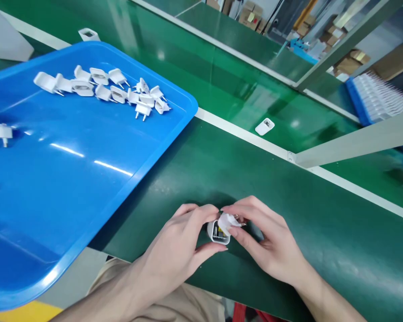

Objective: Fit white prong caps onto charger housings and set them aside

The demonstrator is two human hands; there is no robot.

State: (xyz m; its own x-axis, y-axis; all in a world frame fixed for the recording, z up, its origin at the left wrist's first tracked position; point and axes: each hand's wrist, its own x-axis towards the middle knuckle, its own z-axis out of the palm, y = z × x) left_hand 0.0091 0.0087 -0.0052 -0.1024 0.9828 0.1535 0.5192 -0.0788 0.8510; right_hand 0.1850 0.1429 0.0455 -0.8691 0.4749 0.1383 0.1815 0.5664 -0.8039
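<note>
While L hand (pixel 181 239) has fingers round wht housing (pixel 219 235), R hand (pixel 268 237) pinches pronged cap (pixel 225 222) w/ fingers by its opening.

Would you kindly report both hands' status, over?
Left hand grips open white housing. Right hand pinches pronged white cap. No obstruction seen between them.

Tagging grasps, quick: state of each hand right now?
Left hand: closed, holding the white housing between thumb and fingers.
Right hand: closed, holding the white pin cap at the housing's opening.
</note>
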